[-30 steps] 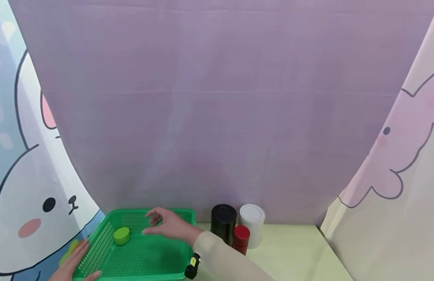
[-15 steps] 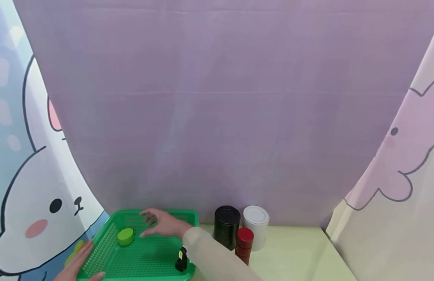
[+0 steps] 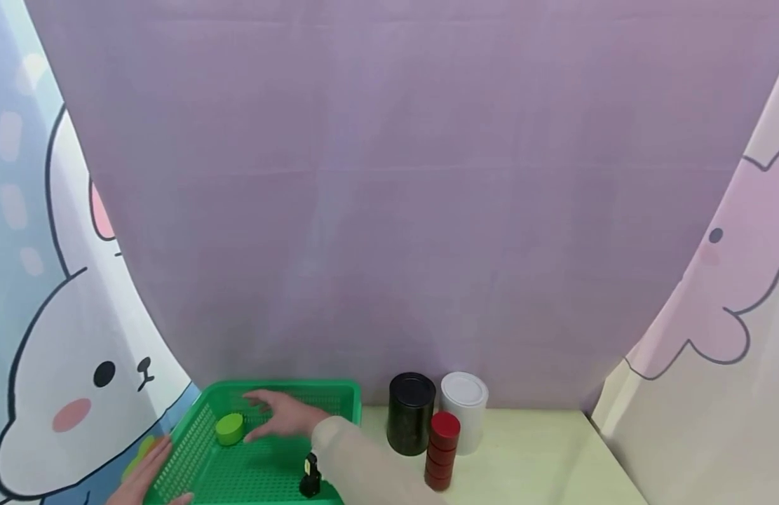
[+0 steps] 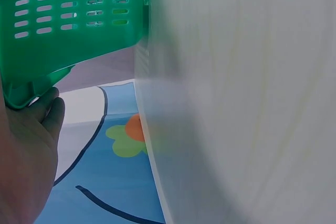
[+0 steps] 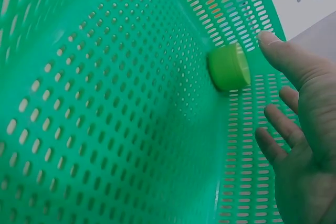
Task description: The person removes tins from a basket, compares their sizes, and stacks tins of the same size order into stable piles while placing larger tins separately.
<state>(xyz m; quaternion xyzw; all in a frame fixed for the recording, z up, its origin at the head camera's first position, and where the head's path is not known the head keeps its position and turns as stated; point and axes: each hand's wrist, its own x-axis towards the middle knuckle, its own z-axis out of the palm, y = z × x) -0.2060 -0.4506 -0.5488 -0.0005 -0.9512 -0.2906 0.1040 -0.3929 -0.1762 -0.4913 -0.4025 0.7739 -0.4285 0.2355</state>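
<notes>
A short lime-green cylinder [image 3: 229, 429] lies inside a green perforated basket [image 3: 282, 384], near its left wall. In the right wrist view the cylinder [image 5: 229, 67] shows a raised rim at one end. My right hand [image 3: 282, 415] reaches over the basket from the right, thumb and fingers spread, just right of the cylinder and holding nothing. The right wrist view has this hand [image 5: 310, 114] with its thumb tip close to the cylinder. At the basket's left side, my left hand [image 3: 143, 477] rests with fingers extended along the rim. The left wrist view shows its fingers [image 4: 52, 116] against the basket's edge.
Right of the basket stand a black canister [image 3: 411, 415], a white canister [image 3: 466, 414] and a slim red ringed cylinder [image 3: 442, 449] on the pale table [image 3: 534, 456]. A purple cloth [image 3: 389, 210] hangs behind, with a cartoon-printed cloth [image 3: 67, 379] at the left.
My right hand has moved left and slightly down toward the lime-green cylinder, its fingers spreading wider. My left hand stays at the basket's side. The head view has shifted slightly.
</notes>
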